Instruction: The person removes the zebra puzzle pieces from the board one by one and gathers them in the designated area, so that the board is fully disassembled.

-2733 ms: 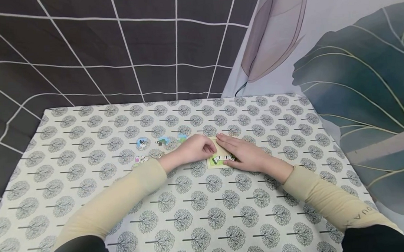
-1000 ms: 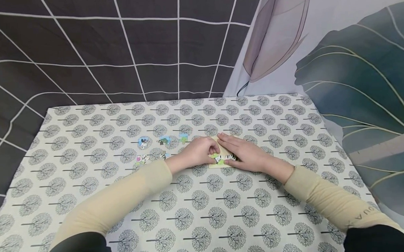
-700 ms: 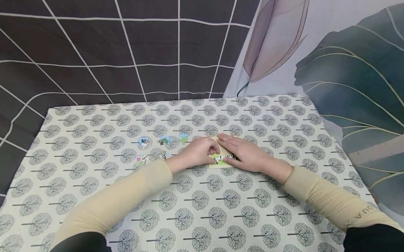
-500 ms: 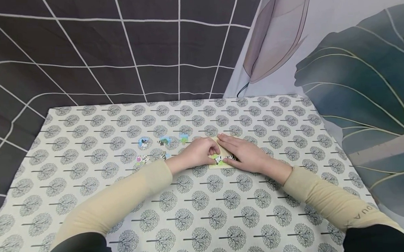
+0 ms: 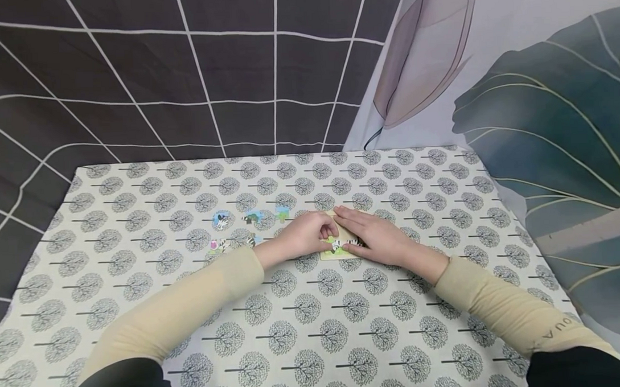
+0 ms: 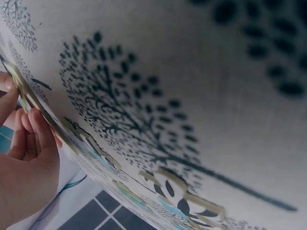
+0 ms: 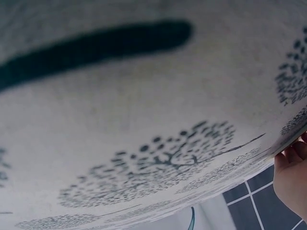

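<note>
In the head view a small pale wooden puzzle board (image 5: 347,256) lies on the table, with green and zebra-striped pieces along its near side. My left hand (image 5: 307,233) is at the board's left edge, thumb and curled fingers pinching a green-and-white puzzle piece (image 5: 334,244) on it. My right hand (image 5: 375,237) lies over the board's right part, fingers extended and thumb touching the striped part, hiding much of the board. The left wrist view has the left hand (image 6: 31,163) at the board's thin edge; the right wrist view catches only part of the right hand (image 7: 291,179).
Left of the board lie loose puzzle pieces: a blue zebra-head piece (image 5: 221,219), a dark-green and blue piece (image 5: 251,217), a tree piece (image 5: 282,213), a pink-and-green piece (image 5: 215,246) and a striped piece (image 5: 251,240). A tree-print cloth (image 5: 304,307) covers the table.
Since the earliest frame my left hand has shifted slightly right and its thumb has come down onto the green piece. Over the last second both hands have stayed nearly still.
</note>
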Available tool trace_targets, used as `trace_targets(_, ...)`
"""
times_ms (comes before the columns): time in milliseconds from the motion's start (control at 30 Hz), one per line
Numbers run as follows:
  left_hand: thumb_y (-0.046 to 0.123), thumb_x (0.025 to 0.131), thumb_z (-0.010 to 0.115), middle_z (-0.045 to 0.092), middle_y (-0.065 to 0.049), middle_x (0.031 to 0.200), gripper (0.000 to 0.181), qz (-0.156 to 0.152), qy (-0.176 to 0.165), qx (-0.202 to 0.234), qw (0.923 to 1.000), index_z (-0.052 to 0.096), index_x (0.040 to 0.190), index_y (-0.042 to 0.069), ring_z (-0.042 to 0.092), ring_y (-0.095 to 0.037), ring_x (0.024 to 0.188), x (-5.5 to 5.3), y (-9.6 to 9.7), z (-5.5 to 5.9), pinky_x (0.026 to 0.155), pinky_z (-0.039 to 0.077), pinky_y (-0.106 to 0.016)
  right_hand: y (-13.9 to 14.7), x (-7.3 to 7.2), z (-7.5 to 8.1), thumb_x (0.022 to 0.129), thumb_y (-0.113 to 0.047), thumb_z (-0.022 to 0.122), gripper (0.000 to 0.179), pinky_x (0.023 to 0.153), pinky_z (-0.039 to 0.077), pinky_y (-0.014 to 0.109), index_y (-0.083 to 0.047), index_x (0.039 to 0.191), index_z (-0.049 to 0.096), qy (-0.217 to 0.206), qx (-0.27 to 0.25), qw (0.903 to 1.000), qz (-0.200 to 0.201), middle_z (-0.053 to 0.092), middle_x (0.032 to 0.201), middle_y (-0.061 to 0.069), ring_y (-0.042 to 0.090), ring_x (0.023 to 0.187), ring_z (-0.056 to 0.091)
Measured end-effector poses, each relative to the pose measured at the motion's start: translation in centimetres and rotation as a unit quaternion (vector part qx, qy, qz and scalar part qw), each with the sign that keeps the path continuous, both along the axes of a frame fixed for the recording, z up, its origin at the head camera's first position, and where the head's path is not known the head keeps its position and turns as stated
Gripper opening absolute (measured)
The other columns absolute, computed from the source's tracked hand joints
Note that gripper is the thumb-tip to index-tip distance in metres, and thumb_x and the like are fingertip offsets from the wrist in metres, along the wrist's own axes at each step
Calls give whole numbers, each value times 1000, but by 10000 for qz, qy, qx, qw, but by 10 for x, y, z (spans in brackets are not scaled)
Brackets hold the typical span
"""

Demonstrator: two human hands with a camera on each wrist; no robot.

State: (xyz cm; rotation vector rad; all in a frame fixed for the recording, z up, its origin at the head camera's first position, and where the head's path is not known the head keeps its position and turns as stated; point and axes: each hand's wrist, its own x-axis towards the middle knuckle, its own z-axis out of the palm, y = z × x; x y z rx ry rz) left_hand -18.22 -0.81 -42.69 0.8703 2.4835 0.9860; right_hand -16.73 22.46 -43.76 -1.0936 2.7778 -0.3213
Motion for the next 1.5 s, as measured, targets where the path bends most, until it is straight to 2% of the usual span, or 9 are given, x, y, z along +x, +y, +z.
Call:
trace_targets(133, -2, 88, 80, 78, -8, 103, 19, 139, -244, 432, 9987, 75, 105, 3, 70, -12, 87, -1, -1, -1, 82, 59, -15, 0, 0, -1, 105, -47, 61, 78, 130, 33, 53, -6, 165, 32, -1, -34, 10000, 3, 31, 174, 11, 35, 158, 38)
trace_targets(300, -1, 89, 80, 79, -10, 101, 15, 182, -486, 821, 9953, 77, 103, 2, 71, -10, 83, -2, -3, 2, 80, 60, -14, 0, 0, -1, 105, -47, 61, 78, 130, 32, 53, -6, 165, 32, -64, -26, 10000, -22, 31, 174, 10, 34, 159, 37)
trace_targets(533, 2, 88, 82, 79, -9, 101, 13, 212, -750, 978, 9921, 77, 101, 3, 72, -11, 87, -2, -22, 17, 84, 61, -17, -1, 0, 0, 105, -48, 61, 78, 130, 32, 53, -6, 164, 34, -68, 16, 10000, -39, 30, 174, 10, 33, 159, 36)
trace_targets(700, 3, 88, 82, 79, -9, 103, 14, 292, -943, 956, 9905, 77, 101, 4, 73, -14, 92, 2, -51, 26, 88, 63, -24, -1, 0, -1, 106, -47, 60, 76, 131, 31, 52, -6, 164, 35, -57, 71, 10000, -36, 29, 175, 10, 33, 160, 34)
trace_targets(900, 3, 91, 78, 78, -11, 104, 10, 422, -1105, 765, 9900, 76, 101, 2, 74, -18, 95, 13, -94, 32, 93, 64, -31, 0, 1, 0, 106, -47, 59, 76, 132, 29, 51, -6, 164, 35, -57, 83, 9999, -26, 28, 175, 10, 33, 161, 33)
trace_targets(1033, 3, 91, 78, 78, -11, 101, 10, 443, -1058, 656, 9912, 76, 101, 2, 73, -16, 93, 20, -126, 32, 90, 64, -27, 0, 0, -1, 106, -47, 58, 75, 132, 28, 51, -6, 164, 34, -58, 100, 9999, -13, 27, 175, 10, 33, 161, 33)
trace_targets(1267, 3, 90, 79, 76, -11, 100, 15, 759, -1328, 562, 9866, 75, 103, -1, 69, -15, 90, 34, -175, 34, 84, 61, -18, 0, 0, -2, 106, -48, 58, 76, 132, 28, 50, -5, 164, 34, -30, 114, 9999, 1, 27, 175, 10, 33, 161, 32)
trace_targets(1500, 3, 89, 78, 75, -6, 91, 13, 818, -1552, 368, 9838, 74, 101, -1, 69, -9, 81, 44, -208, 27, 77, 62, -20, 0, 0, -1, 106, -47, 57, 75, 132, 29, 51, -4, 164, 35, 41, 114, 9999, 41, 28, 175, 11, 33, 160, 34)
